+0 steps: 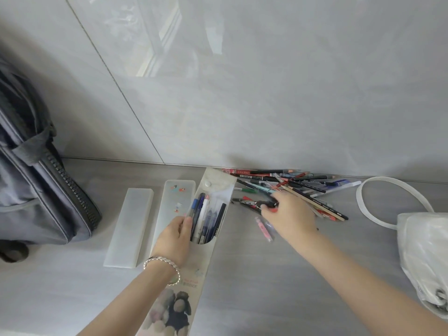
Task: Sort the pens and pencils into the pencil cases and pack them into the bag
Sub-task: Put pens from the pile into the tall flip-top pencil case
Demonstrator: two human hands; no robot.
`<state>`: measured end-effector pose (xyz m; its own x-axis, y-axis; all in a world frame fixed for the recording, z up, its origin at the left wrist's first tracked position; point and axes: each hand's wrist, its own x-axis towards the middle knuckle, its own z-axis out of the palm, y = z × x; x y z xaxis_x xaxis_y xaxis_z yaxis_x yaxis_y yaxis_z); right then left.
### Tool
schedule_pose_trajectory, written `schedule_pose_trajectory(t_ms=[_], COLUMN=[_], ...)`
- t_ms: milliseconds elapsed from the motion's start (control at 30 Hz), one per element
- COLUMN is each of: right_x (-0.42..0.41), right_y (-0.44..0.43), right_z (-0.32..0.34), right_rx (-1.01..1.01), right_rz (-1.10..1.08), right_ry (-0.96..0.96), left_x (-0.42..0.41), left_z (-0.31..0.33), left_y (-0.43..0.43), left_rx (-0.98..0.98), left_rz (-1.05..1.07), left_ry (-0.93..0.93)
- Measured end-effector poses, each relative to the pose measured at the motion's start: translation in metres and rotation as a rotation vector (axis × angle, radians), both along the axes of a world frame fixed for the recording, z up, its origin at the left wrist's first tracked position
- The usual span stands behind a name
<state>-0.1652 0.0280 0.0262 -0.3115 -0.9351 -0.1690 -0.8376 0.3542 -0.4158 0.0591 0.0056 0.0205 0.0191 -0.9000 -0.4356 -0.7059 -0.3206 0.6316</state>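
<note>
Nearest to the camera, on the grey desk [254, 275], lies the long flat pencil case [194, 263] with a picture printed on its lower end; its flap is open at the far end and several pens [206, 219] already lie in its mouth. On its left edge the left hand [175, 235] rests, with a silver bracelet [162, 263] on the wrist, the fingers curled narrow around the rim of the opening to keep it open. To the right, the right hand [288, 214] reaches forward and closes on a dark pen with red parts [266, 204], at the near edge of the pile of pens and pencils [303, 187]. One pink pen [264, 227] lies apart, just beside this hand. Left of the open case, two frosted cases [155, 221] lie side by side, both closed. Far left stands the grey bag [36, 178], its zipper facing the cases. At the right edge sits a white bag with a strap [417, 238]. I think the main risk is in the pile: the pieces cross each other, so lifting one could drag others and make them roll on the desk. Also, the thin case could slip or close if the left hand relaxes, and the pen would then miss the opening.
</note>
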Motion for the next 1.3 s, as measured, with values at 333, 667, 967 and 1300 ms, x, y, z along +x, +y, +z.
schedule_pose_trajectory(t_ms=[333,667,967,1300], right_x=[-0.006,0.048,0.062,0.047], right_y=[0.031,0.046,0.030,0.052], right_z=[0.080,0.029,0.035,0.010], right_rx=[-0.603,-0.502,-0.654,-0.460], right_rz=[-0.286,-0.054,-0.301,-0.046], right_ry=[-0.798,-0.551,-1.190,-0.422], left_x=[-0.031,-0.043,-0.048,-0.052], left_z=[0.007,0.017,0.021,0.017], left_y=[0.022,0.035,0.044,0.037], left_rx=[-0.021,-0.086,-0.047,-0.042], left_rz=[-0.156,-0.186,-0.229,-0.207], left_ry=[0.038,0.137,0.130,0.144])
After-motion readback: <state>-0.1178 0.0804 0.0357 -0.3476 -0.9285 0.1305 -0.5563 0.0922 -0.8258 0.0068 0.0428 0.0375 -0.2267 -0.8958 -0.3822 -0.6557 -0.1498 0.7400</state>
